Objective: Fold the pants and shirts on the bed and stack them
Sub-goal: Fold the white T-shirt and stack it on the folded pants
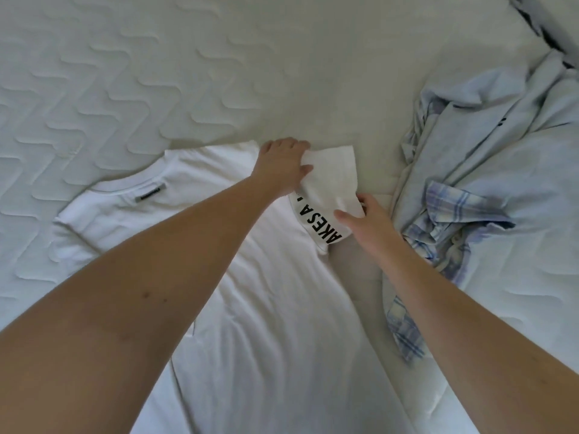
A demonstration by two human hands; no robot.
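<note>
A white T-shirt lies flat on the bed, its back up, with the collar and a grey label at the left. Its right sleeve is lifted and turned over, showing black letters along the hem. My left hand grips the sleeve's upper edge near the shoulder. My right hand pinches the sleeve's lower corner. A crumpled heap of pale blue garments with a blue plaid shirt lies to the right, untouched.
The quilted white mattress stretches across the far side and the left. A dark-striped edge of fabric shows at the top right corner. The plaid shirt's tail runs down beside my right forearm.
</note>
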